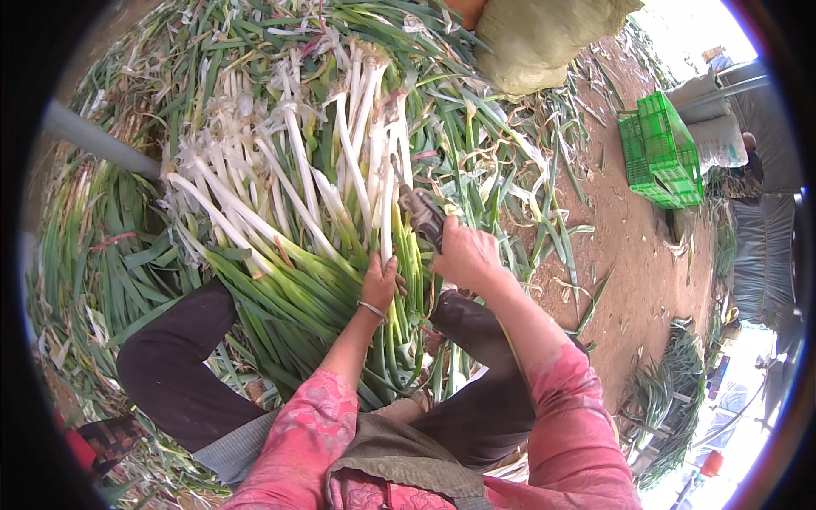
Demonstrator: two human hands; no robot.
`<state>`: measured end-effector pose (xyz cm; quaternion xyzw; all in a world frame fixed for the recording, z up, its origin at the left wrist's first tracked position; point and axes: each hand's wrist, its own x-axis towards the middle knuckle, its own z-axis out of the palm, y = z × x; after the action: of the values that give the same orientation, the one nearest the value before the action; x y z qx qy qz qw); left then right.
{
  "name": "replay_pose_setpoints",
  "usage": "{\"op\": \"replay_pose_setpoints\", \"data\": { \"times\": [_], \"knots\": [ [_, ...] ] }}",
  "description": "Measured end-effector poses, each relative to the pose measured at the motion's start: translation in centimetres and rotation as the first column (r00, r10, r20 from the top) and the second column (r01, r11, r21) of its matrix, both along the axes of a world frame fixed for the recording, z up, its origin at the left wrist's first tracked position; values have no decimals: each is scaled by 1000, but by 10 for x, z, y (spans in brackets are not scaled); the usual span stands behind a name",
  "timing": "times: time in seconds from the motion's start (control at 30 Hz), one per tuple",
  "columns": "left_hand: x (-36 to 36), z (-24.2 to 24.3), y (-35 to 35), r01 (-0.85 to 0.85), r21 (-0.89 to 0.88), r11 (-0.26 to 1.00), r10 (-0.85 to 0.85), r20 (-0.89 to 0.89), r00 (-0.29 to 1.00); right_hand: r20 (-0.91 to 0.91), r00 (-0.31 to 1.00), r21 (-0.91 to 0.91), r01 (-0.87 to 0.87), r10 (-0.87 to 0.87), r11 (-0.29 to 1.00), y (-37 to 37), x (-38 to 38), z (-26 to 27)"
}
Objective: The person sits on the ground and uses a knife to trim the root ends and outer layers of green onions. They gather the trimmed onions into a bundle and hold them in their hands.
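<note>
My left hand [380, 284] is closed around the stalk of a long green onion [387, 213], whose white end points away from me. In my right hand [468, 254] is a dark air blow gun [421, 210], its thin nozzle directed at the white stalks beside that onion. Many more green onions [280, 191] lie fanned out before me, white ends away, green leaves toward my lap. Thin peeled skins [223, 102] cling around the root ends at the back. The fingers of my left hand are partly hidden by the stalks.
A large filled sack [542, 38] stands at the back. Green plastic crates [663, 150] stand on the dirt floor [612, 268] to the right. A grey pole [102, 137] crosses the left side. Loose onion leaves litter the ground, and bundled onions [669, 382] lie at the lower right.
</note>
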<state>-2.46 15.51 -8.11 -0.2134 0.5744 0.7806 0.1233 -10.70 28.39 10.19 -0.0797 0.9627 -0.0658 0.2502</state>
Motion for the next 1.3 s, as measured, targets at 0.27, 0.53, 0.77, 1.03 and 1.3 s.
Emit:
{"op": "replay_pose_setpoints", "data": {
  "times": [0.27, 0.53, 0.77, 1.03, 1.3],
  "knots": [
    [18, 47, -11, -116, -195, 974, 93, -127, 988, 29, 1000, 7, 9, -9, 1000, 17, -10, 10],
    [-21, 74, -30, -448, -812, 375, -64, -504, 861, 211, 977, 43, 4, -13, 999, 63, 22, 7],
    [-30, -1, 51, 80, -935, 345, -263, -14, 965, 228, 973, 14, 23, -26, 1000, 58, 34, 7],
    [-46, -1, 35, 227, -890, 397, -213, 151, 965, 361, 930, 11, -74, 65, 997, 61, 61, 11],
    [-26, 13, 16, 111, -444, 889, -157, -67, 985, 216, 973, -9, -75, 75, 997, 56, 63, 7]
  ]
}}
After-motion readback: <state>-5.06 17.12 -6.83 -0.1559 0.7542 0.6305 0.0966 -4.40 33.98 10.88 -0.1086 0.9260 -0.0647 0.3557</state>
